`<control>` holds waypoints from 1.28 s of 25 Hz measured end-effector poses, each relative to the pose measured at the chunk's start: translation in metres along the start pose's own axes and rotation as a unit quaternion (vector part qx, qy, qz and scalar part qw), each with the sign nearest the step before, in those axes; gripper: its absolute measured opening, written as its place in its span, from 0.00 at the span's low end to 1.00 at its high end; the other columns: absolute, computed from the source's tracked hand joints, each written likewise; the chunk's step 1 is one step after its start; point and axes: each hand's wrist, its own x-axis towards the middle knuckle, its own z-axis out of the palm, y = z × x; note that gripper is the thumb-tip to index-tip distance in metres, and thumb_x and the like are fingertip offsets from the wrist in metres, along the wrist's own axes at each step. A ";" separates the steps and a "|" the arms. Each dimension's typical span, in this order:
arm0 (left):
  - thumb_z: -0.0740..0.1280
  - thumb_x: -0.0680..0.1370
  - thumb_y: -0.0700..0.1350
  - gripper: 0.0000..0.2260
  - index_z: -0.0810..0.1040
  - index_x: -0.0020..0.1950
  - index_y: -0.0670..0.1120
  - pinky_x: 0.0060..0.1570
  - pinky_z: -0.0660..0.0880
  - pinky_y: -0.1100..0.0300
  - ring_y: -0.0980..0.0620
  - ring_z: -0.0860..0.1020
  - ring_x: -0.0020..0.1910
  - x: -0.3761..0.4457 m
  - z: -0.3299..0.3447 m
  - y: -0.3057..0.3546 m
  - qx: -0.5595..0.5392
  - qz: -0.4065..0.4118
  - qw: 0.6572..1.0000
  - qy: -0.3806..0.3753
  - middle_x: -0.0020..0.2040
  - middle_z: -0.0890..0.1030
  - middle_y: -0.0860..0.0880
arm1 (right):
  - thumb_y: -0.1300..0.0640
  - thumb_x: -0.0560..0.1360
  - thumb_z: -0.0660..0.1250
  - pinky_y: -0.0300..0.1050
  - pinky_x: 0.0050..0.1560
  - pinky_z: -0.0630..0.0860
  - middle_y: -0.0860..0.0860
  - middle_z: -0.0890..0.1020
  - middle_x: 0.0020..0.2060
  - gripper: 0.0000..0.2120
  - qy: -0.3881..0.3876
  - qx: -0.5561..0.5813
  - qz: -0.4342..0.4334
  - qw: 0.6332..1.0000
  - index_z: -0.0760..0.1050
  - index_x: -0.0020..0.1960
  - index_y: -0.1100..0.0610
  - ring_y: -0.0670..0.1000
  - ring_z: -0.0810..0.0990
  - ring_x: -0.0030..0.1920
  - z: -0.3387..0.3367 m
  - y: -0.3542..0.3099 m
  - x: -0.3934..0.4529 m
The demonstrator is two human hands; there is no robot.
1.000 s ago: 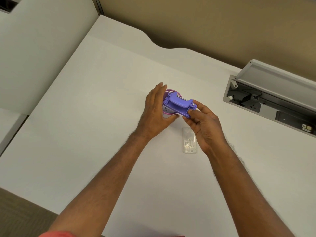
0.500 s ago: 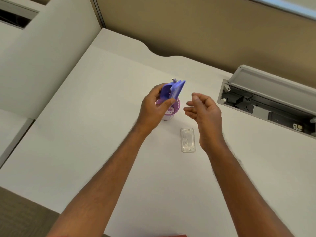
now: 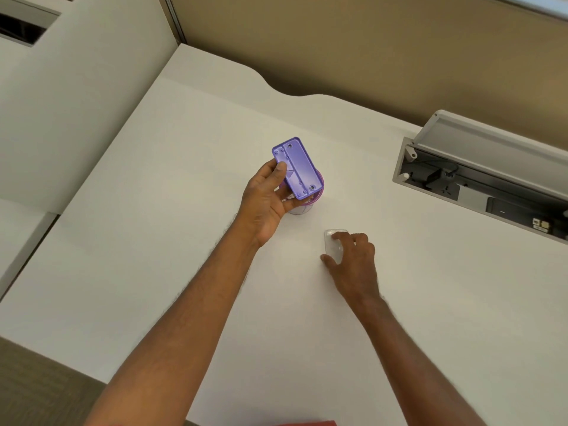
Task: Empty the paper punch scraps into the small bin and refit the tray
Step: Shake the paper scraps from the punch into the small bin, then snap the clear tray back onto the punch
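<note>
My left hand grips the purple paper punch, turned so its underside faces the camera, held just above the small bin, a clear cup with a pink rim that is mostly hidden behind punch and fingers. The clear plastic tray lies flat on the white desk to the right and nearer me. My right hand rests over the tray, thumb at its left edge and fingertips on its top; the tray still touches the desk.
A white desk spreads around the hands. At the right an open cable trough with its grey lid raised is set into the desk. Partition walls stand behind and to the left. A red edge shows at the bottom.
My right hand let go of the punch and dropped down onto the clear tray. My left hand turned the punch over so its underside faces up, above the bin.
</note>
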 end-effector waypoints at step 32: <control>0.66 0.79 0.58 0.20 0.77 0.70 0.55 0.53 0.83 0.46 0.43 0.83 0.60 -0.124 0.032 -0.001 0.113 0.021 0.988 -0.101 0.63 0.84 0.48 | 0.54 0.79 0.71 0.36 0.45 0.82 0.46 0.82 0.47 0.06 0.113 0.374 -0.083 0.917 0.78 0.55 0.49 0.47 0.82 0.49 -0.137 -0.110 -0.088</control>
